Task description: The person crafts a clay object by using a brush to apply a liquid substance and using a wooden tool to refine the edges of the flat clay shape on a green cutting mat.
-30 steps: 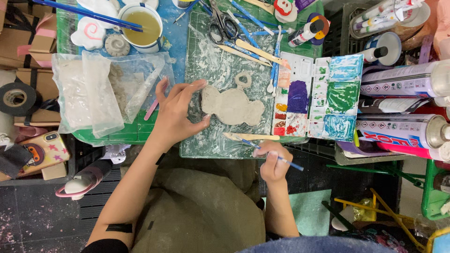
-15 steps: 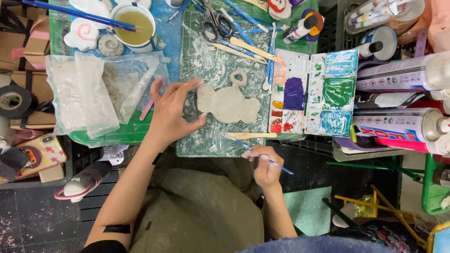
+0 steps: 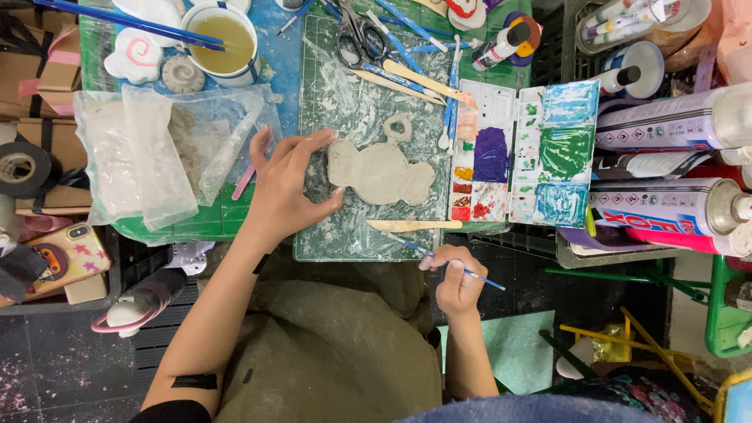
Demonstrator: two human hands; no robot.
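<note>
A flat grey clay figure (image 3: 384, 174) with a small ring on top lies on a green cutting mat (image 3: 345, 102) smeared with clay. My left hand (image 3: 283, 188) rests on the mat with its fingers touching the figure's left edge. My right hand (image 3: 454, 283) is below the mat's near edge and holds a thin blue-handled brush (image 3: 415, 249), whose tip lies on the mat's lower edge. A flat wooden modelling stick (image 3: 413, 225) lies on the mat just under the figure.
A paint palette (image 3: 525, 153) with purple, green and blue paint sits right of the mat. Scissors (image 3: 354, 35), brushes and sticks lie at the mat's top. A cup of murky water (image 3: 222, 35), a plastic bag with clay (image 3: 157, 153), spray cans (image 3: 674, 117) and tape (image 3: 22, 168) surround it.
My right hand with the brush has drawn back toward my body, away from the mat. My left hand stays on the figure's left edge.
</note>
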